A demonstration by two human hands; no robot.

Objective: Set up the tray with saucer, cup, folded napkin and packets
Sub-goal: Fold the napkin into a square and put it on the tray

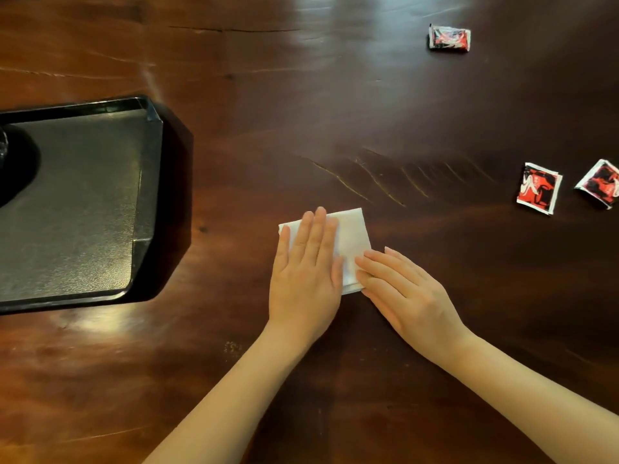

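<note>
Two flat hands press a white napkin (pixel 351 242) on the brown table (pixel 335 112): the left hand (pixel 303 272) on top, the right hand (pixel 407 293) at its edge. A black tray (pixel 147 169) sits left. Three red packets (pixel 538 188) lie far right.

packets (pixel 539 188) print blurred, no legible text

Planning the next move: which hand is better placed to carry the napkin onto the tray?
Left, probably. The left hand lies flat on the napkin, on the side nearer the tray. The right hand touches only its right edge, farther from the tray.
</note>
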